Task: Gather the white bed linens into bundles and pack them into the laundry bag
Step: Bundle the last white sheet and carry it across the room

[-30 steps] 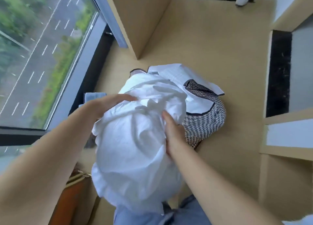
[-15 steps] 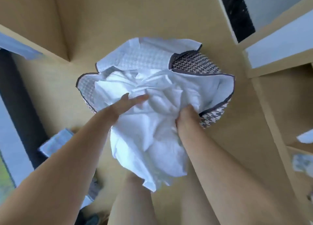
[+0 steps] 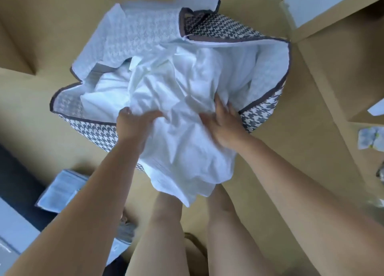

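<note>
Left hand (image 3: pixel 135 126), fingers curled, clutches crumpled white linen (image 3: pixel 187 101) at the grey houndstooth fabric bag's (image 3: pixel 260 113) seven o'clock. Right hand (image 3: pixel 225 126) presses it, fingers spread.

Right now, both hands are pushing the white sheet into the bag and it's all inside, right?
Not all inside. The head view shows part of the white sheet hanging over the near rim of the houndstooth laundry bag; left hand and right hand touch it.

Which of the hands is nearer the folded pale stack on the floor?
Left. The left hand grips the white linens at the near rim of the laundry bag, beyond and right of the folded pale stack; the right hand presses the linens farther right.
</note>
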